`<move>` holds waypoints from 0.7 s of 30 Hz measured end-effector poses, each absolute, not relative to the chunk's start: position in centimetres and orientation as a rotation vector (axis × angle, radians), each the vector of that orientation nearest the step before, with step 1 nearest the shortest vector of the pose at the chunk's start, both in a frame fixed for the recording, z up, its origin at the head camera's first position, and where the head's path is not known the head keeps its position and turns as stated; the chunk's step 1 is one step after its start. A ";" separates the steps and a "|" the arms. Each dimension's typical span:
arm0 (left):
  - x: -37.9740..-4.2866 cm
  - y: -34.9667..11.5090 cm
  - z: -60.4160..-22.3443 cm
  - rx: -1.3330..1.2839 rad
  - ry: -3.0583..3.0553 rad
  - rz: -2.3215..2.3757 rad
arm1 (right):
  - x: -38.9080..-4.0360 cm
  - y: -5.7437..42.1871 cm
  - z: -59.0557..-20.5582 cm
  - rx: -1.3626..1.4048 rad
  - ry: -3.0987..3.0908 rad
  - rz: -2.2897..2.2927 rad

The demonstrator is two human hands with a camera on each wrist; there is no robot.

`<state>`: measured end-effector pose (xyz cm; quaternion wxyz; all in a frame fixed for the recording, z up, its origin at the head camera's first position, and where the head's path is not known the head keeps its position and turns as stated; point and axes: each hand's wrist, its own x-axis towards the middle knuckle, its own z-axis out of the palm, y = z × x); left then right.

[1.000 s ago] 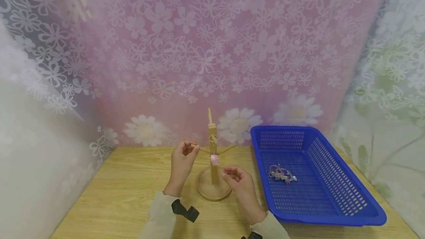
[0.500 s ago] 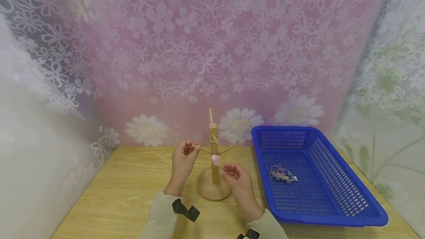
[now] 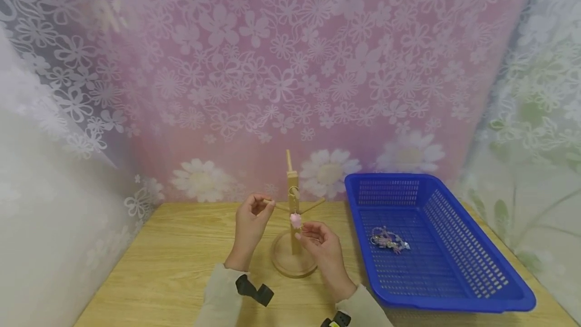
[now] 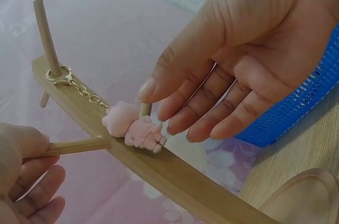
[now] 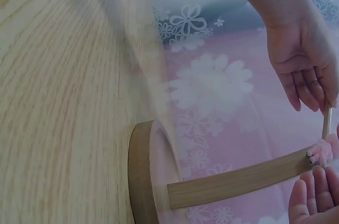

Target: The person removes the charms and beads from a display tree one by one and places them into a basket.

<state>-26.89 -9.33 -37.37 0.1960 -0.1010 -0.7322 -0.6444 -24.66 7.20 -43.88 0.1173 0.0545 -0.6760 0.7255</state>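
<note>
A pink figure keychain (image 3: 296, 220) hangs by its gold ring and chain from an upper peg of a wooden stand (image 3: 296, 247) with a round base. In the left wrist view the figure (image 4: 140, 128) lies against the post. My left hand (image 3: 251, 221) pinches the end of the stand's left peg (image 4: 74, 146) between thumb and fingers. Just right of the figure is my right hand (image 3: 328, 251), fingers loosely bent and holding nothing that shows. Its thumb and fingertips are close to the figure; whether they touch it, I cannot tell.
To the right stands a blue plastic basket (image 3: 369, 276) with perforated sides. Several tangled keychains or charms (image 3: 389, 240) lie inside it. Beneath everything is a wood-grain table (image 3: 159, 261), with a flowered curtain (image 3: 254, 74) behind.
My right hand has moved slightly up and left, closer to the hanging figure. My left hand keeps its hold on the peg. The keychain hangs from the same peg.
</note>
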 end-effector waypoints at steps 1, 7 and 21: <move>-26.9 -9.3 -37.4 -0.284 -2.052 -1.803 | -24.7 7.1 -43.9 0.165 -1.975 2.128; -27.0 -9.4 -37.5 -0.298 -2.044 -1.808 | -25.0 6.7 -43.8 0.151 -1.941 2.136; -26.9 -9.6 -37.3 -0.318 -2.047 -1.804 | -25.8 6.3 -43.9 0.120 -1.943 2.052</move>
